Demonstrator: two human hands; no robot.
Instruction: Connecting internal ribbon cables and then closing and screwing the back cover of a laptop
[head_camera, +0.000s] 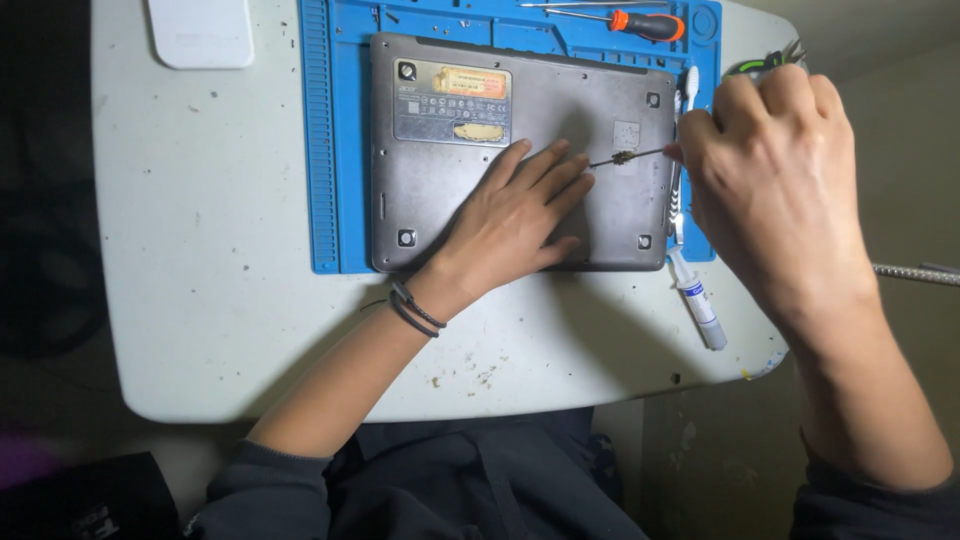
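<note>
Head view: we see the left hand (515, 215) lying flat, fingers spread, on the upturned grey laptop (520, 150), which rests on a blue repair mat (320, 150). The right hand (770, 160) is clenched around a thin screwdriver (625, 157), its tip against the laptop's base.

Left hand (515, 215) flat on laptop (600, 110); right hand (765, 170) grips screwdriver (628, 156).
</note>
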